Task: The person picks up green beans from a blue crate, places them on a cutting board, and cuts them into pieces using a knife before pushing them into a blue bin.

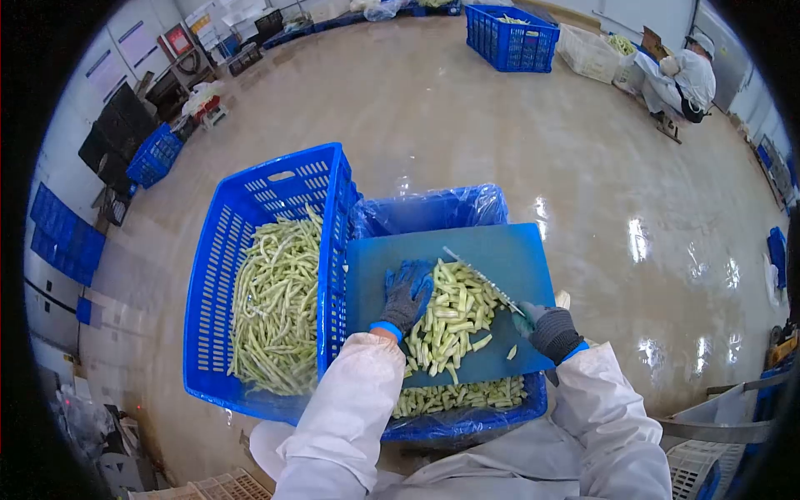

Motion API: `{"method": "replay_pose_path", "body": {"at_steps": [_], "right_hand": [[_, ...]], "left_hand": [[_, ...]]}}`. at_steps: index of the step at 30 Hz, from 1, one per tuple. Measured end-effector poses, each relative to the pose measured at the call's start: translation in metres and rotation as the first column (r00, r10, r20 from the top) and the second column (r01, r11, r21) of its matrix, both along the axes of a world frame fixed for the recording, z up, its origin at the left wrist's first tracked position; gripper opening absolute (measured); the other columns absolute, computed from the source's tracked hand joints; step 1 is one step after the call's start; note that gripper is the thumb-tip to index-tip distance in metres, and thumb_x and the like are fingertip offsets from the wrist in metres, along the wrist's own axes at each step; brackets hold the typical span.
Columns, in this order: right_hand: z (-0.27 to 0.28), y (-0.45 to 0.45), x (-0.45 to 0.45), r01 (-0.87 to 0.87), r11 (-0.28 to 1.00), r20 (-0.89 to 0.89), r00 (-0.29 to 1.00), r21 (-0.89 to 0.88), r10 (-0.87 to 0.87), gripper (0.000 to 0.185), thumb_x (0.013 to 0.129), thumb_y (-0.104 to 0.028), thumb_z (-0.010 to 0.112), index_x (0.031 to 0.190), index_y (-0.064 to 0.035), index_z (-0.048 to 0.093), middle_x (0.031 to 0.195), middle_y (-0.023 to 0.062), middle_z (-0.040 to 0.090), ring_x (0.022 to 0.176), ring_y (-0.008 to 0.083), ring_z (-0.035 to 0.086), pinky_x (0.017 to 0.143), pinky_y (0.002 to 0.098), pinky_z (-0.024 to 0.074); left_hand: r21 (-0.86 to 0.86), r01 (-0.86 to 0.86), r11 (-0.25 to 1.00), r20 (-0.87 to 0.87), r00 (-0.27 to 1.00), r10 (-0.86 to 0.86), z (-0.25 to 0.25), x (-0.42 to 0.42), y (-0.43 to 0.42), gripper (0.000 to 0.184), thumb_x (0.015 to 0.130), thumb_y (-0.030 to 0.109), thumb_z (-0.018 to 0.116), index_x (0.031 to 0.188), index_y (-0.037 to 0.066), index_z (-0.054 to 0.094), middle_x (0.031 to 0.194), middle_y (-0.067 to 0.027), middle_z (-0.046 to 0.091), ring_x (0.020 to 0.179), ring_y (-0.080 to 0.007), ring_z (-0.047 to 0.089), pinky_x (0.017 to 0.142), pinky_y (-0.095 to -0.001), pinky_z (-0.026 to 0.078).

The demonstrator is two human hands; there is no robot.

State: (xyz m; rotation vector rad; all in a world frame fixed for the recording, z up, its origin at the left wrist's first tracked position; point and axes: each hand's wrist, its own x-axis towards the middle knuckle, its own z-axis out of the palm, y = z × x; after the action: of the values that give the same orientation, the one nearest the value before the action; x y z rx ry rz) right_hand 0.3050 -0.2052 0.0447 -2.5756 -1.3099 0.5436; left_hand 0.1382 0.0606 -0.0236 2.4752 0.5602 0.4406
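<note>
My right hand (548,330), in a grey and green glove, is closed round the handle of a knife (485,280). Its long blade slants up and left across the far side of a heap of cut pale green bean pieces (452,321). At the heap's left side, my left hand (407,293) lies on the blue cutting board (371,267), fingers stretched out in a grey and blue glove. The board rests across a blue bin (492,204) lined with clear plastic. More cut pieces (467,397) show in the bin below the board's near edge.
Left of the board stands a tall blue crate (200,333) of long whole beans (279,304). Farther off are another blue crate (510,42), a white crate (583,54) and a seated person in white (692,79). The floor (417,108) looks wet.
</note>
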Motion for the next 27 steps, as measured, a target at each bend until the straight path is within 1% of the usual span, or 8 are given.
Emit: {"method": "replay_pose_path", "body": {"at_steps": [8, 13, 16, 18, 20, 22, 23, 27], "right_hand": [[-0.006, -0.058, -0.039, -0.369, 0.907, 0.174, 0.925, 0.203, 0.338, 0.031, 0.082, -0.036, 0.057, 0.100, -0.0117, 0.057, 0.077, 0.0146, 0.058, 0.067, 0.0336, 0.057, 0.063, 0.0460, 0.0443], [0.012, -0.089, -0.076, -0.336, 0.942, -0.020, 0.942, -0.017, 0.335, 0.025, 0.080, -0.033, 0.060, 0.093, -0.0113, 0.058, 0.076, 0.0129, 0.057, 0.070, 0.0332, 0.056, 0.065, 0.0449, 0.0443], [0.013, -0.106, -0.095, -0.505, 0.818, 0.374, 0.840, 0.276, 0.393, 0.025, 0.081, -0.033, 0.059, 0.091, -0.0100, 0.058, 0.075, 0.0126, 0.057, 0.063, 0.0322, 0.056, 0.059, 0.0436, 0.0453], [0.021, -0.114, -0.097, -0.386, 0.915, -0.081, 0.922, -0.119, 0.379, 0.024, 0.083, -0.027, 0.058, 0.103, -0.0130, 0.057, 0.080, 0.0125, 0.060, 0.069, 0.0322, 0.059, 0.060, 0.0444, 0.0479], [-0.013, -0.128, -0.094, -0.408, 0.908, -0.090, 0.905, 0.098, 0.416, 0.023, 0.084, -0.027, 0.058, 0.102, -0.0126, 0.058, 0.080, 0.0121, 0.061, 0.068, 0.0326, 0.060, 0.060, 0.0421, 0.0478], [0.006, -0.125, -0.097, -0.019, 0.945, -0.479, 0.859, 0.327, 0.183, 0.023, 0.085, -0.027, 0.057, 0.102, -0.0117, 0.058, 0.081, 0.0117, 0.063, 0.070, 0.0330, 0.061, 0.061, 0.0399, 0.0480], [0.027, -0.121, -0.098, -0.175, 0.962, -0.174, 0.961, 0.210, 0.213, 0.018, 0.087, -0.019, 0.057, 0.102, -0.0091, 0.059, 0.077, 0.0123, 0.060, 0.067, 0.0256, 0.060, 0.059, 0.0347, 0.0476], [0.030, -0.122, -0.097, 0.176, 0.946, -0.333, 0.940, 0.271, -0.079, 0.028, 0.088, -0.016, 0.055, 0.114, -0.0049, 0.058, 0.086, 0.0138, 0.065, 0.075, 0.0227, 0.063, 0.068, 0.0335, 0.0497]], "left_hand": [[-0.033, 0.147, 0.989, 0.148, 0.979, -0.140, 0.020, -0.072, -0.058, 0.040, 0.090, 0.026, 0.051, 0.124, 0.006, 0.050, 0.127, -0.0154, 0.050, 0.123, -0.0315, 0.040, 0.107, -0.0451, 0.023], [0.088, 0.240, 0.967, 0.092, 0.964, -0.248, 0.014, -0.129, -0.095, 0.041, 0.088, 0.027, 0.054, 0.122, 0.003, 0.050, 0.127, -0.0189, 0.048, 0.121, -0.0353, 0.040, 0.105, -0.0459, 0.027], [-0.062, 0.277, 0.959, 0.006, 0.961, -0.277, 0.033, -0.155, -0.117, 0.038, 0.087, 0.027, 0.055, 0.118, 0.004, 0.052, 0.124, -0.0190, 0.050, 0.118, -0.0356, 0.043, 0.103, -0.0467, 0.029], [-0.258, 0.260, 0.930, -0.034, 0.960, -0.278, 0.027, -0.170, -0.114, 0.037, 0.087, 0.028, 0.056, 0.115, 0.004, 0.055, 0.122, -0.0197, 0.051, 0.115, -0.0363, 0.046, 0.101, -0.0468, 0.030], [-0.416, 0.061, 0.907, -0.042, 0.995, -0.086, 0.032, -0.176, -0.111, 0.040, 0.086, 0.029, 0.057, 0.118, 0.005, 0.055, 0.123, -0.0199, 0.051, 0.115, -0.0371, 0.046, 0.103, -0.0457, 0.030], [-0.237, 0.051, 0.970, 0.004, 0.999, -0.051, 0.025, -0.169, -0.101, 0.043, 0.088, 0.030, 0.054, 0.125, 0.008, 0.051, 0.130, -0.0192, 0.047, 0.121, -0.0368, 0.041, 0.105, -0.0441, 0.027], [-0.119, 0.011, 0.993, -0.004, 1.000, -0.011, 0.023, -0.159, -0.095, 0.044, 0.089, 0.030, 0.053, 0.127, 0.009, 0.049, 0.133, -0.0183, 0.044, 0.124, -0.0361, 0.038, 0.107, -0.0438, 0.026], [0.183, 0.007, 0.983, -0.081, 0.997, 0.008, -0.001, -0.146, -0.111, 0.044, 0.090, 0.031, 0.050, 0.129, 0.012, 0.046, 0.137, -0.0162, 0.039, 0.127, -0.0366, 0.034, 0.107, -0.0443, 0.025]]}}
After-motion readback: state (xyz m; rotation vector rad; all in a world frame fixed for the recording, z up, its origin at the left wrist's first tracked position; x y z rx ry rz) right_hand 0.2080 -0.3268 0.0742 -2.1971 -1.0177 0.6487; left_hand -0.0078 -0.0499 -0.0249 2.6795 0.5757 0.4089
